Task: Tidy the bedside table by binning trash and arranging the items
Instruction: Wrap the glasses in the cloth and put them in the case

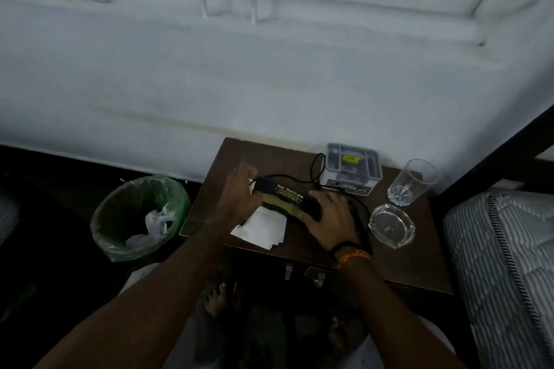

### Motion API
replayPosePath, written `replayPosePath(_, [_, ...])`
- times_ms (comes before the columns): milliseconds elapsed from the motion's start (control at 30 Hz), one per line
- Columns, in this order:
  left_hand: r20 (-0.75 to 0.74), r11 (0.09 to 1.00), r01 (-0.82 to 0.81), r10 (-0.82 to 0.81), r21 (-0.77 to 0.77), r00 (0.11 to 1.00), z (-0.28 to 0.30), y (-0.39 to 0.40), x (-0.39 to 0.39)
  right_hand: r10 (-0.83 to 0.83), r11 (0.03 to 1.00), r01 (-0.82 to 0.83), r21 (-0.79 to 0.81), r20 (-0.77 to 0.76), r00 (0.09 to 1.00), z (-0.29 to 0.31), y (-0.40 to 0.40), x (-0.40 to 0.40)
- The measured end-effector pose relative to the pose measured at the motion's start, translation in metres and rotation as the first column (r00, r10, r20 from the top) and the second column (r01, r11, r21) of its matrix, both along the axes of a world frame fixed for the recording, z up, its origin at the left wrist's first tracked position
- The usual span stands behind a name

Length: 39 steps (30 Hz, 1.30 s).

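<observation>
A black spectacle case (286, 195) printed "Sai Opticals", its lid half open over a yellowish lining, lies in the middle of the dark wooden bedside table (269, 153). My left hand (239, 195) grips the case's left end and my right hand (331, 214) grips its right end. White paper sheets (263, 228) lie under the case, near the table's front edge. A black cable (314, 168) loops behind the case. Dark glasses (361, 225) lie partly hidden under my right wrist.
A bin with a green liner (141, 216) holding white scraps stands on the floor left of the table. A grey plastic box (350, 168) sits at the back, a drinking glass (410, 183) and a glass ashtray (391, 226) on the right. A bed (503, 263) borders the right side.
</observation>
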State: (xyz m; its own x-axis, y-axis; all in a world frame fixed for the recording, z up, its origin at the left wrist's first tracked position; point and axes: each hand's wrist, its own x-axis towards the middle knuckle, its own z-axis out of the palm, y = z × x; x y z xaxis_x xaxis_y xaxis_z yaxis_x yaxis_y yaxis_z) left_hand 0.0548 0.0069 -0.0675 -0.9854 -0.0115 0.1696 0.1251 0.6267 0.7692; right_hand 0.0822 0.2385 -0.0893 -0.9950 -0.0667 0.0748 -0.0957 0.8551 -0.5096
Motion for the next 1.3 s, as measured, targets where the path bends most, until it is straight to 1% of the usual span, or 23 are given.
replayPosePath(133, [0.024, 0.997, 0.065, -0.066, 0.033, 0.998, -0.017, -0.006, -0.014, 0.003, 0.999, -0.004, 0.043, 0.01, 1.0, -0.015, -0.004, -0.008])
replayPosePath(200, [0.011, 0.993, 0.12, -0.121, 0.018, 0.993, -0.024, -0.01, -0.017, 0.01, 0.999, -0.011, 0.047, 0.033, 0.999, -0.02, -0.002, -0.011])
replayPosePath(267, [0.015, 0.982, 0.191, -0.191, 0.007, 0.981, -0.03, -0.013, -0.02, 0.008, 1.0, -0.008, 0.004, 0.091, 0.996, -0.022, -0.001, -0.017])
replayPosePath(333, [0.058, 0.97, 0.24, -0.242, 0.036, 0.968, -0.036, -0.017, -0.021, 0.021, 0.999, -0.015, -0.043, 0.141, 0.99, -0.022, 0.001, -0.022])
replayPosePath(400, [0.101, 0.963, 0.259, -0.266, 0.07, 0.959, -0.037, -0.017, -0.023, 0.043, 0.995, -0.025, -0.101, 0.173, 0.984, -0.019, 0.004, -0.028])
replayPosePath(500, [0.109, 0.962, 0.266, -0.271, 0.056, 0.957, -0.028, -0.015, -0.026, 0.041, 0.967, 0.009, -0.254, 0.19, 0.981, -0.013, 0.006, -0.031])
replayPosePath(600, [0.119, 0.961, 0.274, -0.277, 0.035, 0.954, -0.018, -0.014, -0.029, 0.01, 0.926, 0.06, -0.374, 0.182, 0.983, -0.007, 0.006, -0.033])
replayPosePath(733, [0.055, 0.958, 0.267, -0.273, 0.103, 0.96, -0.014, -0.011, -0.033, -0.021, 0.896, 0.063, -0.44, 0.1, 0.995, -0.002, 0.004, -0.037])
replayPosePath(900, [0.084, 0.939, 0.299, -0.316, 0.169, 0.945, -0.014, -0.006, -0.037, -0.047, 0.835, 0.039, -0.55, 0.0, 0.999, 0.003, 0.001, -0.042])
replayPosePath(1000, [0.057, 0.925, 0.248, -0.275, 0.288, 0.96, -0.012, -0.005, -0.037, -0.019, 0.787, -0.017, -0.617, -0.052, 0.998, 0.003, 0.005, -0.046])
replayPosePath(1067, [0.066, 0.904, 0.219, -0.26, 0.367, 0.963, -0.008, -0.006, -0.037, -0.032, 0.749, -0.022, -0.662, -0.069, 0.997, 0.005, 0.007, -0.048])
replayPosePath(1200, [0.049, 0.846, 0.263, -0.321, 0.465, 0.946, 0.002, -0.007, -0.038, -0.093, 0.706, 0.003, -0.709, -0.088, 0.992, 0.007, 0.008, -0.05])
replayPosePath(1300, [0.067, 0.825, 0.274, -0.35, 0.494, 0.934, 0.007, -0.006, -0.037, -0.145, 0.662, 0.04, -0.748, -0.076, 0.987, 0.003, 0.008, -0.048])
